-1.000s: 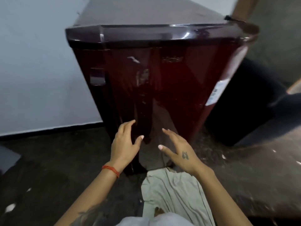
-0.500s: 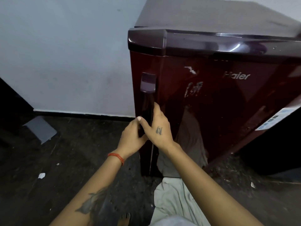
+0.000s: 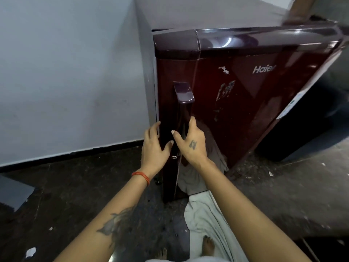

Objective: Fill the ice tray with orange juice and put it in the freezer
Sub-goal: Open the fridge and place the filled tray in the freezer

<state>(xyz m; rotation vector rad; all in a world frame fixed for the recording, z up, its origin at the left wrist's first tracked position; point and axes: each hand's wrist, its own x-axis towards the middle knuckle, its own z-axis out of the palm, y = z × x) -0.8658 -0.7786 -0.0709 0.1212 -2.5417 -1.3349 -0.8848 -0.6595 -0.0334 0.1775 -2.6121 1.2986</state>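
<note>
**Both hands at the fridge door, no tray in sight**

Right hand (image 3: 190, 142) curls its fingers round the door handle (image 3: 184, 103) of the maroon Haier fridge (image 3: 245, 87). Left hand (image 3: 154, 146), fingers spread and relaxed, touches the door's left edge beside the handle. The door looks shut. The ice tray and juice are nowhere visible, so progress on filling and freezing cannot be judged.

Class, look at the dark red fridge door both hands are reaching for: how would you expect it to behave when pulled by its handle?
The door looks rigid, so it should swing as one piece, not flex. Its glossy face is probably slippery; the raised handle offers better purchase. The right hand rests on the handle; the left hand touches the door's edge.
</note>
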